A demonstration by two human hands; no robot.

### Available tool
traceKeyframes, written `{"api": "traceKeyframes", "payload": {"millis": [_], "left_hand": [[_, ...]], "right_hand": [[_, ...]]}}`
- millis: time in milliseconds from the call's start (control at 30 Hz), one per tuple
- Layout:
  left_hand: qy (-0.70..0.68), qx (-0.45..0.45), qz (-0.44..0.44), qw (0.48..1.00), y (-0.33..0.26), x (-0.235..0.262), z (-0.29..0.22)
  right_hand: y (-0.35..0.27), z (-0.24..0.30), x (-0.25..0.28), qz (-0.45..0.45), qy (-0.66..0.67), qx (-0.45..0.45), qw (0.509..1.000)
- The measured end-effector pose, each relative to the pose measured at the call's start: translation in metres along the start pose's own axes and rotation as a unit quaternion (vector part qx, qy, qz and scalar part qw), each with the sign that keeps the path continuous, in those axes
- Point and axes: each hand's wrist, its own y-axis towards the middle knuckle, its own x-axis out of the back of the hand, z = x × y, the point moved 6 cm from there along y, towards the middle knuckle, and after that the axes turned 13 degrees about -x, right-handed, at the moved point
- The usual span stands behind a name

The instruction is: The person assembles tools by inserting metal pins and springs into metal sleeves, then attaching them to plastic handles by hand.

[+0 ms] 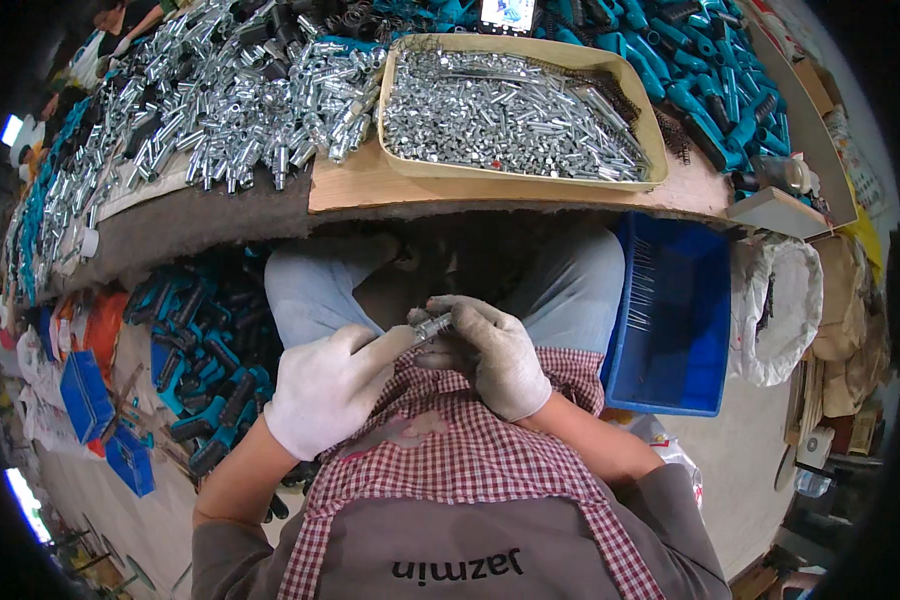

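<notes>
Between my two gloved hands, above my lap, is a small silvery metal cylinder (431, 328), which looks like the sleeve parts heaped on the table. My left hand (335, 385) wears a white glove and pinches the cylinder's left end with thumb and forefinger. At its other end, the fingers of my right hand (498, 360), in a greyer, soiled glove, are closed on it. Finer detail of the part is hidden by the fingers. Ahead, a cream tray (530, 178) holds many small metal pins and springs.
Metal sleeves (255, 90) are heaped at the table's left; teal and black handles (715, 95) pile up at the right. A blue bin (670, 345) with thin wires stands beside my right knee. Beyond it is a white sack (782, 330). More teal pieces (215, 370) lie below left.
</notes>
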Motion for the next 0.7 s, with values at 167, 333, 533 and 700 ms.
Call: {"api": "traceKeyframes", "payload": {"millis": [167,333,533,700], "left_hand": [[-0.003,-0.008,-0.008,1.0,0.0,0.001,0.0],[-0.03,0.012,0.066,0.997,-0.002,-0.004,0.005],[-0.204,-0.013,0.073,0.976,-0.001,-0.01,0.02],[-0.499,0.079,0.062,0.861,-0.009,-0.033,0.03]], "right_hand": [[-0.001,-0.001,-0.001,-0.001,-0.005,-0.006,1.0],[-0.001,-0.004,0.001,0.003,0.004,-0.011,1.0],[0.001,-0.009,0.005,-0.016,-0.014,-0.016,1.0],[0.0,0.0,0.003,-0.047,-0.047,0.048,0.997]]}}
